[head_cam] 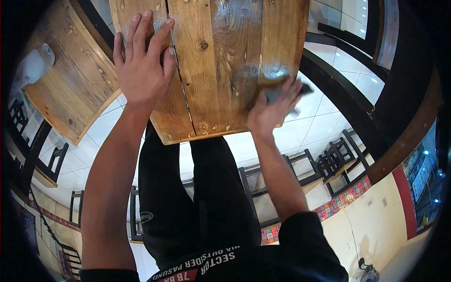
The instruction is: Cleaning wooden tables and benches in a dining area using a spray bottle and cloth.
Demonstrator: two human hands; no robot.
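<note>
A varnished wooden plank tabletop (192, 77) spreads out before me, with knots, worn chips and a dark gap between two boards. My left hand (142, 67) rests flat on its left side, fingers spread, holding nothing. At the right front corner, my right hand (273, 109) presses a dark grey cloth (306, 89) against the wood; hand and cloth are blurred. Most of the cloth is hidden under the palm and fingers, and part of it hangs past the table's edge. Shiny, wet-looking patches show on the boards beyond the right hand.
At left stands another wooden table (75, 77) with a clear plastic bag or container (35, 65) on it. Black-framed chairs (303, 164) line the wall behind me. Dark beams (338, 81) run along the right over white floor tiles (306, 128). A fan (369, 273) is at lower right.
</note>
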